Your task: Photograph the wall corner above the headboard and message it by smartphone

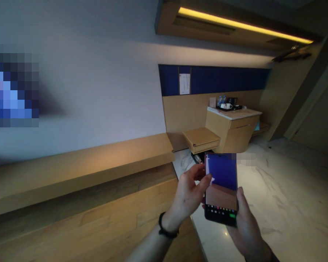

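Note:
A dark smartphone (pixel 221 193) is held upright in front of me, its lit screen showing a blue and brownish picture with a row of small icons near the bottom. My right hand (pixel 246 225) grips it from the right, with the thumb along the right edge and fingertips showing past the left edge. At the left side, my left hand (pixel 190 191) is closed, its thumb over the screen's edge and its fingers curled beside and partly behind the phone. A black band (pixel 166 227) circles my left wrist.
A long wooden ledge (pixel 98 156) runs along the left wall. Beyond the phone stand a low wooden box shelf (pixel 201 139) and a cabinet (pixel 240 133) bearing a tray with cups and bottles. Wood flooring (pixel 120 218) meets marble tiles (pixel 287 203). A lit overhead shelf (pixel 235 25) hangs above.

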Available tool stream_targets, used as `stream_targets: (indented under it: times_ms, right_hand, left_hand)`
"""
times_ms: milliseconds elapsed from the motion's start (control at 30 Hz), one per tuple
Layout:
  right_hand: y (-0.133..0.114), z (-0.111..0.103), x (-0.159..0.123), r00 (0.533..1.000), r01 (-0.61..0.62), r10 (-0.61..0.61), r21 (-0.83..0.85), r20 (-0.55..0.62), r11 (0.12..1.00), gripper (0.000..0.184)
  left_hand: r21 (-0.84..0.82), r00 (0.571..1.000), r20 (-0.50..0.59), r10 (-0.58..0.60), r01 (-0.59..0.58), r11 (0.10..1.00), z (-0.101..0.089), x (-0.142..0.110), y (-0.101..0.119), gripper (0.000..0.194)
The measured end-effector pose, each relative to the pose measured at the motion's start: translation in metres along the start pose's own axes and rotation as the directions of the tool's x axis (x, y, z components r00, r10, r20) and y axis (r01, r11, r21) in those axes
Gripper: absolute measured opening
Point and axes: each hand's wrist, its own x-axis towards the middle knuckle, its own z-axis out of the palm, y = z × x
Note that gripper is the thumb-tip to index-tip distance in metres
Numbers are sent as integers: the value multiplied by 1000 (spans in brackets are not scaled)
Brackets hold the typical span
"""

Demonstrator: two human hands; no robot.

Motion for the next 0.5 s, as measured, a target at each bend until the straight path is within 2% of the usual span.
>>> stream_targets:
  times_ms: [133,267,400,500]
  right_hand:
    - [-56,-19,49,1000,16,-15,25,-17,1000,59]
    - [-105,-43,91,995,66,-63,40,-72,997,57]
    - [-135,-65,123,981,126,-120,35,-152,991,56]
    - [-150,-79,141,972,155,-150,13,-180,988,56]
  left_hand:
    - [-37,998,52,-22,24,999,36,73,-15,27]
    - [6,995,98,-11,11,1000,75,122,-32,32]
    - [83,990,139,-24,12,996,109,162,-43,46]
    - [109,987,151,-48,32,994,133,196,-45,50]
